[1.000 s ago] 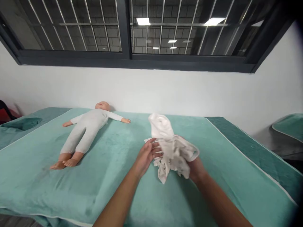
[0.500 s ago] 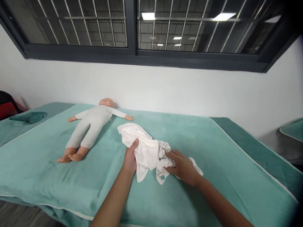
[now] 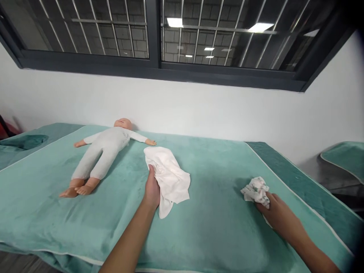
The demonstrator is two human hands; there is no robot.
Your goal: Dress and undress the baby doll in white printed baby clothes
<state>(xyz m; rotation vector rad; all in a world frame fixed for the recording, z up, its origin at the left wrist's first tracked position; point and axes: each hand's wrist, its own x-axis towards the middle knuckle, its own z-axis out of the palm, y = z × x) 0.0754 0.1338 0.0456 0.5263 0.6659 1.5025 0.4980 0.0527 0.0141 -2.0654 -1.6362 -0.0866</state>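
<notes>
Gripped at its left edge by my left hand (image 3: 152, 189), a plain white cloth garment (image 3: 172, 176) hangs loosely over the middle of the bed. Well off to the right, my right hand (image 3: 280, 216) is closed around a crumpled white printed garment (image 3: 256, 190) with small green and pink figures. The exact kind of each garment is unclear in its folds. On the left lies a baby doll (image 3: 106, 149) on its back, arms spread, with a white cloth body and bare feet towards me. Its hand is close to the plain white cloth.
A green plush cover (image 3: 210, 227) with pale piping spreads over the bed. Behind it rise a white wall (image 3: 182, 106) and a dark-framed window (image 3: 159, 70) with metal bars. Another green-covered surface (image 3: 344, 157) stands at the far right. Something red and black (image 3: 4, 129) shows at the far left.
My right hand has moved right with the printed garment, parting it from the plain white cloth. My left hand keeps its hold on the white cloth. The view has shifted slightly right.
</notes>
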